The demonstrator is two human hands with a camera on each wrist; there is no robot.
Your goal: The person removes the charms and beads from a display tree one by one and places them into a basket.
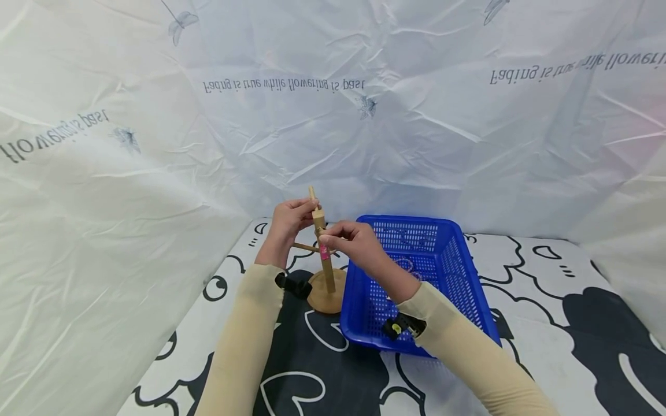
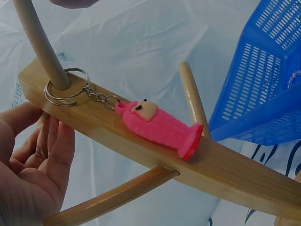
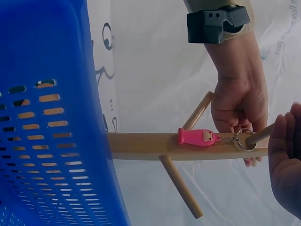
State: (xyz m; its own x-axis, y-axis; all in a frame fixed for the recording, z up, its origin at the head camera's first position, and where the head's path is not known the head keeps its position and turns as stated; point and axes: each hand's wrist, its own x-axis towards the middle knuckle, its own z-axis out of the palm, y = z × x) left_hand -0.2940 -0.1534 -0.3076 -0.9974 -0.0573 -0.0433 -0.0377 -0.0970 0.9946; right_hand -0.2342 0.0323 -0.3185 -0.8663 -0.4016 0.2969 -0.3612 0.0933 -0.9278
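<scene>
A wooden stand (image 1: 327,271) has an upright square post with round pegs and a disc base. My left hand (image 1: 293,219) is at the post's top, its fingers (image 2: 55,141) curled against the post's side and back. A pink figure keychain (image 2: 157,127) lies along the post, its metal split ring (image 2: 80,101) looped around the peg (image 2: 44,47) near the top. My right hand (image 1: 356,242) is beside that peg; in the right wrist view its loosely bent fingers (image 3: 281,141) are near the peg's outer end, apart from the ring.
A blue perforated basket (image 1: 468,277) stands right of the stand, close to its base, with some thin pinkish items (image 1: 406,264) inside. Other pegs (image 3: 181,186) stick out from the post's sides. A white printed sheet (image 1: 333,138) hangs behind the patterned table cover (image 1: 333,393).
</scene>
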